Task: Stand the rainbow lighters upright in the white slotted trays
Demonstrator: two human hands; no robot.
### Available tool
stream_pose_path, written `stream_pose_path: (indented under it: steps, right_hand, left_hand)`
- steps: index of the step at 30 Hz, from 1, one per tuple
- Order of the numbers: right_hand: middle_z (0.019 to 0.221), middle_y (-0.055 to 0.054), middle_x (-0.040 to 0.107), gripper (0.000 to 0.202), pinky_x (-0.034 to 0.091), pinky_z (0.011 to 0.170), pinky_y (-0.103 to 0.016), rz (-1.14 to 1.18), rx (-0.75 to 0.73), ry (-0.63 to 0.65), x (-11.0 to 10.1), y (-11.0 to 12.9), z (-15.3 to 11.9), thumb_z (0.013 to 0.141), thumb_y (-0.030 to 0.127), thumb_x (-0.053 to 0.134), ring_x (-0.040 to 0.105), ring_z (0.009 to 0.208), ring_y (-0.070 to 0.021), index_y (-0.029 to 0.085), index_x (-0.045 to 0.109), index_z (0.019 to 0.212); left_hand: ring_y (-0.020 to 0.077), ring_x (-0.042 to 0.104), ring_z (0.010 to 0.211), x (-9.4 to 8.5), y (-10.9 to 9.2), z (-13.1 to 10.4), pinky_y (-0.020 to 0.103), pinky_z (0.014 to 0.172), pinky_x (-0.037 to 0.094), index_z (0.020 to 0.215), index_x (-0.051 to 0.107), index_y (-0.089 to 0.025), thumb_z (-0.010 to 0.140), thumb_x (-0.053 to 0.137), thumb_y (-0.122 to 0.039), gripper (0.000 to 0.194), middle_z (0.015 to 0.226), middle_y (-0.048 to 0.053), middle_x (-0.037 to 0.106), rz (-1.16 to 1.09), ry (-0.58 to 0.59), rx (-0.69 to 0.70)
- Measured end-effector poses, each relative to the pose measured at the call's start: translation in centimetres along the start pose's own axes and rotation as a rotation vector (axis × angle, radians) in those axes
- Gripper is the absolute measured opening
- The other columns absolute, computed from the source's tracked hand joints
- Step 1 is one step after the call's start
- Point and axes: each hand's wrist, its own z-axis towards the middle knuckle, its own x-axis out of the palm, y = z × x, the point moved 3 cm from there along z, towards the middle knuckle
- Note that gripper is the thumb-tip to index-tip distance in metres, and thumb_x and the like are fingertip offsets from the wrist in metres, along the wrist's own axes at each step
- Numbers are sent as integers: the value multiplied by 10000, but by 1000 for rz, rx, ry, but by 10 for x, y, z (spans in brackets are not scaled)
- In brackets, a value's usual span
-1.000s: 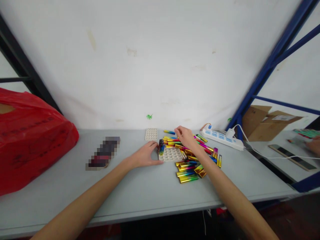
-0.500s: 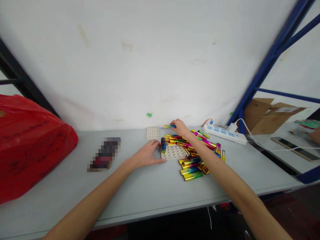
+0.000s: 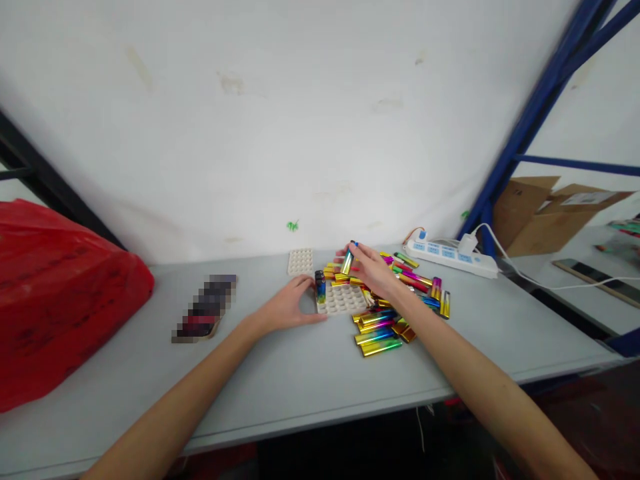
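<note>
A white tray (image 3: 342,301) with rows of round pockets lies on the table. At its left end several dark-topped lighters (image 3: 321,288) with blue and gold bodies stand upright. My left hand (image 3: 287,305) cups that end, its thumb along the near edge and fingers beside the standing lighters. Above the tray's far side, my right hand (image 3: 373,268) pinches a shiny gold-blue lighter (image 3: 347,260), tilted close to upright. To the right of the tray spreads a loose pile of metallic lighters (image 3: 381,333), partly hidden under my right forearm.
A second pocketed tray (image 3: 301,261) lies near the wall. A blurred-out phone (image 3: 206,310) and a red plastic bag (image 3: 65,300) are to the left. At the back right are a power strip (image 3: 450,257) with a white cable and, beyond a blue frame (image 3: 520,140), a cardboard box (image 3: 550,217).
My right hand has come slightly nearer the tray, and the lighter in it has turned from lying flat to nearly upright. My left hand stays at the tray's left end.
</note>
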Motion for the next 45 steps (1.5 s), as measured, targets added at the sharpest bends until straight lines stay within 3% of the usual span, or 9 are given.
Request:
stream_pose_path:
  steps: [4,10,13,17,24,30,34,39,45]
  right_hand:
    - [760,48,590,450,508,638,-267,-47,16,143,17,-3,-9,843,644,721,566,631,-119,251,551,981]
    - [654,47,422,482,325,592,-257,-727,-298,4,28,4,-19,962,642,512,398,633,-122,217,473,738]
    - [614,44,338,525,263,586,-274,-897,-362,-31,32,9,-25,979,604,454,349,616,-114,210,385,639]
    - [591,46,273,495,208,561,-282,-950,-369,-77,34,6,-28,916,544,498,291,573,-98,212,346,582]
    - [571,45,307,423,225,557,-275,-977,-328,-209,23,-6,-18,880,477,490,318,564,-106,221,358,570]
    - [602,43,453,456,296,612,-264,-1058,-413,-147,27,8,-23,975,562,485,429,600,-121,211,473,684]
    - [578,51,411,452,269,596,-271,-1110,-451,-105,33,12,-29,983,529,481,399,565,-111,211,443,664]
    - [538,56,342,391,234,576,-279,-1162,-460,-154,31,4,-28,907,390,519,334,539,-100,214,376,588]
    - [578,48,452,380,287,607,-269,-1184,-449,-152,30,2,-28,972,413,531,392,561,-115,208,478,656]
  left_hand:
    - [358,577,1277,1,3,0,516,1128,485,1209,601,-199,755,807,-639,665,1348,139,600,27,-5,16]
    - [355,580,1278,0,2,0,516,1131,486,1255,587,-186,773,797,-637,693,1364,152,595,38,6,26]
    - [351,583,1281,-1,0,1,513,1132,488,1277,589,-196,772,809,-605,686,1375,140,596,17,9,20]
    - [346,589,1274,0,1,1,507,1129,491,1262,597,-193,779,797,-620,675,1365,135,600,18,11,23]
    - [355,587,1265,2,5,0,516,1117,498,1211,608,-187,773,791,-648,661,1346,144,603,31,-7,38]
    - [356,603,1236,1,3,0,514,1096,513,1190,617,-179,759,811,-618,645,1312,147,619,23,-13,38]
    - [342,611,1226,1,2,-1,500,1099,511,1197,613,-186,759,815,-613,644,1307,139,618,18,-8,31]
    - [340,599,1246,1,1,-1,496,1115,500,1191,608,-185,772,805,-606,626,1316,141,609,29,1,29]
    - [346,594,1253,1,2,0,498,1119,496,1208,607,-192,761,807,-619,650,1318,135,610,24,2,19]
